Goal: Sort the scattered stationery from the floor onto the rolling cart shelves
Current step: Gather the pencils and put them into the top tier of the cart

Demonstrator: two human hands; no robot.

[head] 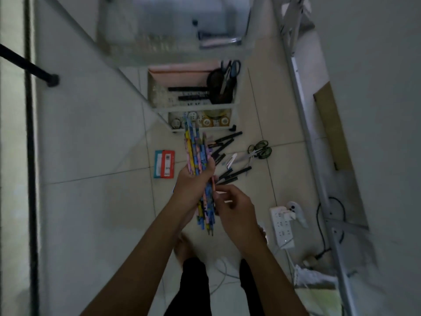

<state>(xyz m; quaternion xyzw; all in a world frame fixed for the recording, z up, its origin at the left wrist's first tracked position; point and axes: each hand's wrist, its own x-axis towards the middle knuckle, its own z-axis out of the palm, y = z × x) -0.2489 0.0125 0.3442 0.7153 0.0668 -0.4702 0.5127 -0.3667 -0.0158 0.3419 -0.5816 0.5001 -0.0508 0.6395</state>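
One bundle of long patterned pencils gripped in left hand; right hand, fingers curled, squares lower ends. Gathering step; next, carry to white rolling cart.

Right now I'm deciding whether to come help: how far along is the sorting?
Partly done. The cart already holds markers, scissors in a cup and tape rolls. In hand: the left hand holds a bundle of pencils, the right hand at its lower end. Left on the floor: black pens, green scissors and a red-and-teal box.
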